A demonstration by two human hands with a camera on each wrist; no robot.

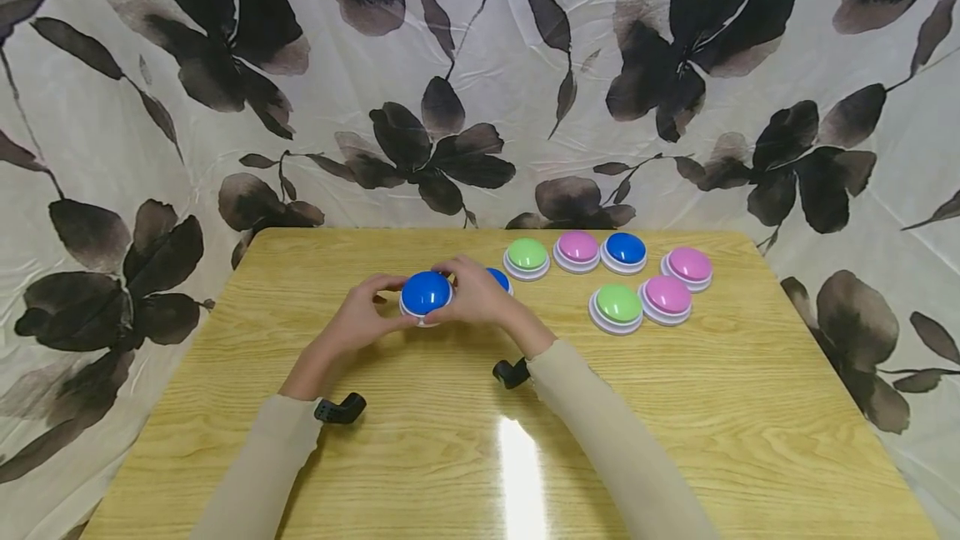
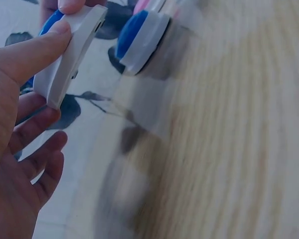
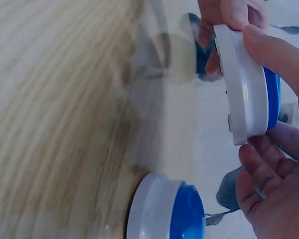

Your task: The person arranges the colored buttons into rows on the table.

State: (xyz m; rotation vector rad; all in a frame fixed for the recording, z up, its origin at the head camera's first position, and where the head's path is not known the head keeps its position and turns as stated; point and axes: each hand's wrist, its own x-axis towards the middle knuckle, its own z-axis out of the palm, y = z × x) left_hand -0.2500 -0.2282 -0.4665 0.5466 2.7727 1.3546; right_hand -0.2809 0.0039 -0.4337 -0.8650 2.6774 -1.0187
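Observation:
Both hands hold one blue push button with a white base (image 1: 426, 293) above the left-centre part of the table. The left hand (image 1: 363, 312) grips its left side, thumb on the near edge of the white rim and fingers around the far side. From the right, the right hand (image 1: 474, 294) grips the same base between thumb and fingers. In the right wrist view the held button (image 3: 250, 89) is raised, its underside facing the tabletop. A second blue button (image 3: 162, 211) sits on the table beside the right hand, mostly hidden behind that hand in the head view.
On the wooden table (image 1: 435, 457), to the right, stand green buttons (image 1: 527, 254), pink buttons (image 1: 577, 247) and another blue button (image 1: 624, 249). A floral cloth (image 1: 480, 65) hangs behind the table's far edge. Black wrist cameras (image 1: 341, 408) are strapped at both sleeves.

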